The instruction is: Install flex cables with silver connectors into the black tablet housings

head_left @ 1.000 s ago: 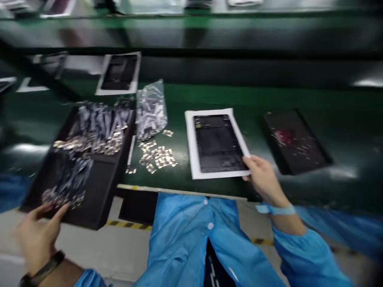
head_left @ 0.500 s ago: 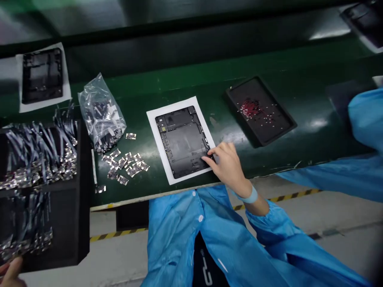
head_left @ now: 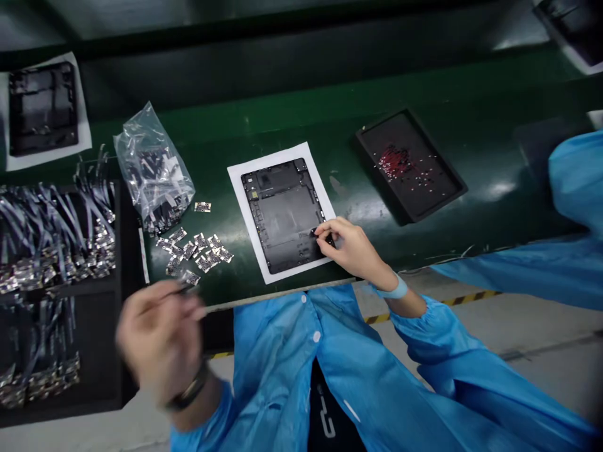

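Note:
A black tablet back shell (head_left: 281, 212) lies on a white sheet (head_left: 245, 207) on the green belt in front of me. My right hand (head_left: 351, 248) rests on the shell's lower right corner, fingertips pinched together on a small dark part there. My left hand (head_left: 160, 333) is raised below the belt edge, blurred by motion, fingers curled around what looks like a thin strip; I cannot make it out. Small metal parts (head_left: 195, 248) lie scattered on the belt just above that hand.
A clear bag of parts (head_left: 153, 169) lies left of the shell. A black tray of flex cables (head_left: 51, 251) is at far left. A black tray with red and white screws (head_left: 409, 164) sits right. Another shell on paper (head_left: 42, 107) is upper left. A blue sleeve (head_left: 570, 207) at right.
My left hand has come up from the bottom left corner toward the middle, blurred. My right hand has shifted slightly on the shell's lower right corner. The view has steadied.

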Motion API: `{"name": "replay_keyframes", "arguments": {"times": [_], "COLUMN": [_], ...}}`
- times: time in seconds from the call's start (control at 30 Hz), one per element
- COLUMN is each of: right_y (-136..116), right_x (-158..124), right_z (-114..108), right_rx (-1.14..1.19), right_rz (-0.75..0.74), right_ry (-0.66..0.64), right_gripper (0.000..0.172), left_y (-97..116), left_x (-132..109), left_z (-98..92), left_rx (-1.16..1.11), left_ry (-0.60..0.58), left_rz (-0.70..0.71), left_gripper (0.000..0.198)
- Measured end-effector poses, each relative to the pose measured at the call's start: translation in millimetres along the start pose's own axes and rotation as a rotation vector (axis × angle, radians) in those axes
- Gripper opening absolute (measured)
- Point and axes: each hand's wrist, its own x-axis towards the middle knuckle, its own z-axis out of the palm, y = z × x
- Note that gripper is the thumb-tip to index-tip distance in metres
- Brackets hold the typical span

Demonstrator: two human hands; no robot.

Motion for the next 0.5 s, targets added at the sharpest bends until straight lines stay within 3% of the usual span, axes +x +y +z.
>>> {"name": "replay_keyframes", "arguments": {"times": [0.1, 0.2, 0.3, 0.5], "right_y": [0.1, -1.4, -1.4, 3.2], "right_x": [6.1, 9.3, 9.8, 10.8], "right_z": [2.0, -0.4, -4.9, -9.5], "right_rx": [0.096, 0.160, 0.218, 0.207], "right_rz": [0.081, 0.164, 0.212, 0.190], "right_ry": [0.019, 0.028, 0.029, 0.029], "right_gripper": [0.010, 0.022, 0.019, 0.014], "left_y": [5.5, 18.1, 24.0, 20.6], "left_x": [14.9, 24.9, 29.7, 26.7], "left_z": [94.3, 150.9, 165.5, 161.8], "left_rx": [-0.547, -0.687, -0.680, -0.738], "left_ry": [-0.379, -0.506, -0.505, -0.414], "left_rz": [-0.056, -0.058, -0.048, -0.028], "left_gripper": [0.026, 0.029, 0.024, 0.018]}}
